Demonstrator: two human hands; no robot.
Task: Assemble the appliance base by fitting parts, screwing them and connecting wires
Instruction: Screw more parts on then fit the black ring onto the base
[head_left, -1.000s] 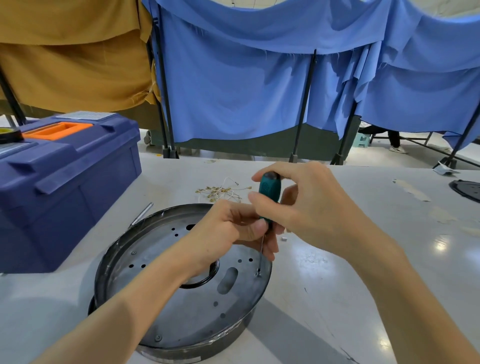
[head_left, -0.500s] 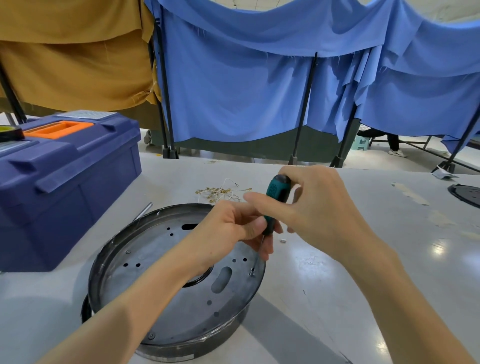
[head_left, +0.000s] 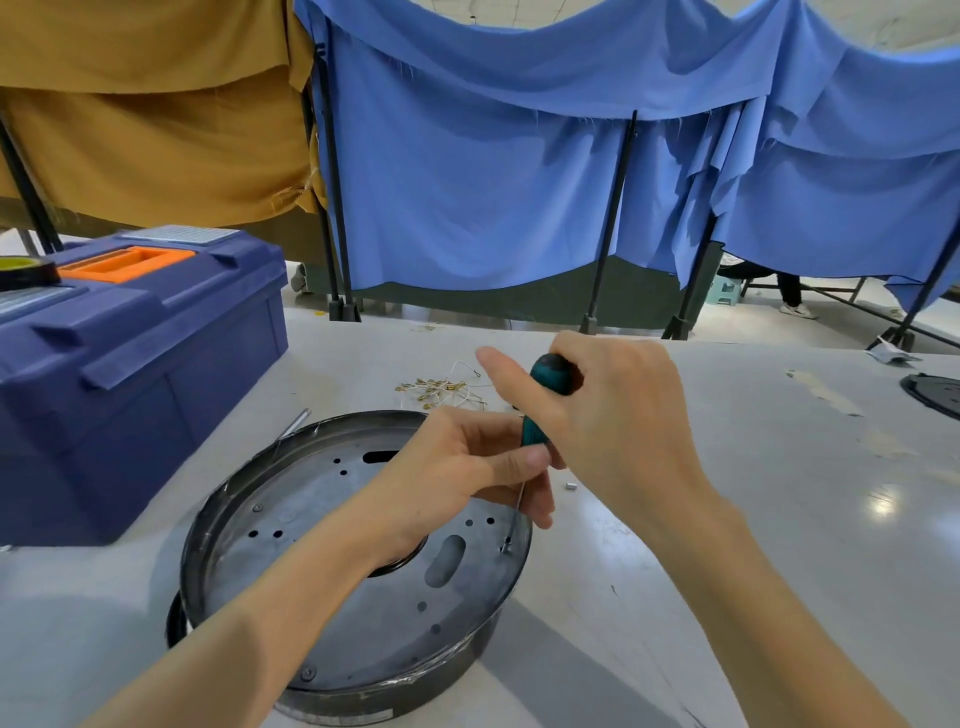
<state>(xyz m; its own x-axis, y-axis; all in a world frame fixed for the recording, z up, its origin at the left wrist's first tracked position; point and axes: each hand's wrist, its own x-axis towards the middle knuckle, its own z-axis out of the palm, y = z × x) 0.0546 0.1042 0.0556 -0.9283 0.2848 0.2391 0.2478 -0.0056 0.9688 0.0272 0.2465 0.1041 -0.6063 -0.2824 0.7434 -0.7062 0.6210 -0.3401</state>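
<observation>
A round dark metal appliance base (head_left: 291, 525) with several holes and an oval slot lies on the white table. My right hand (head_left: 608, 421) grips the teal handle of a screwdriver (head_left: 540, 415) from above, thumb stretched out to the left. Its thin shaft runs down to a screw (head_left: 506, 546) at the base's right rim. My left hand (head_left: 462, 478) reaches over the base and pinches the shaft just under the handle.
A blue toolbox (head_left: 130, 364) with an orange handle and a tape roll (head_left: 26, 270) on top stands at the left. Small wire connectors (head_left: 441, 389) lie behind the base, a loose tiny part (head_left: 570, 486) to its right, a metal rod (head_left: 293, 422) behind it. Another dark disc (head_left: 935, 395) lies far right.
My right hand has turned on the screwdriver handle, the thumb now stretched out to the left. The left hand keeps its pinch on the shaft; the tip stays at the rim screw.
</observation>
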